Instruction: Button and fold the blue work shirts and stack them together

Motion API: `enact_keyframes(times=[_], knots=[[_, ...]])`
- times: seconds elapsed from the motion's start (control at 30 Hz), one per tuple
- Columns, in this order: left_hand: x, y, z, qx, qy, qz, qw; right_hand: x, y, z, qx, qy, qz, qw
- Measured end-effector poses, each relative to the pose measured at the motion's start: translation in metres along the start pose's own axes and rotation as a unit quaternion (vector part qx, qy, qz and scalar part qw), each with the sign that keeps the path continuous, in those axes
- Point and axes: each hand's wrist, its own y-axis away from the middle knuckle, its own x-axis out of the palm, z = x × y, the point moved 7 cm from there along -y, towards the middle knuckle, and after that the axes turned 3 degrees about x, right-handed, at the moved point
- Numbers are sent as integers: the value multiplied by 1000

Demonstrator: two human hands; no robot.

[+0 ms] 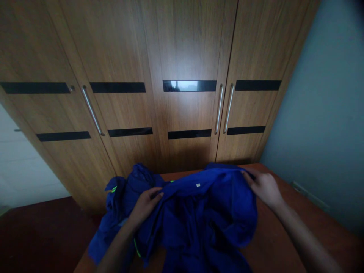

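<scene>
A blue garment (193,204), perhaps a work jacket or coverall, hangs between my two hands with its upper edge stretched out. A small white label shows near the middle of that edge. My left hand (148,204) pinches the edge at the left, thumb on top. At the right end, my right hand (263,185) grips the cloth between thumb and fingers. The lower folds drop toward the orange-brown surface and run out of view at the bottom. Beside my left hand lies more crumpled blue cloth (122,201) with yellow-green strips; whether it belongs to the same garment I cannot tell.
Behind the surface (273,235) stands a wooden wardrobe (187,110) with black strips and long metal handles (219,110). A pale blue-grey wall (321,125) rises on the right. Dark red floor (48,235) and a white panel (25,163) are at the left.
</scene>
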Motion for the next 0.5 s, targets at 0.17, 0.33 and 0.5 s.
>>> enact_keyframes(times=[0.17, 0.33, 0.5], knots=[[-36, 3, -50, 48, -369, -67, 926, -38, -18, 11, -41, 121, -31, 991], [-59, 12, -95, -22, -512, -108, 852, -68, -33, 19, -45, 143, -20, 989], [-91, 17, -133, 41, -386, -130, 912, -114, -45, 33, -51, -128, 47, 989]])
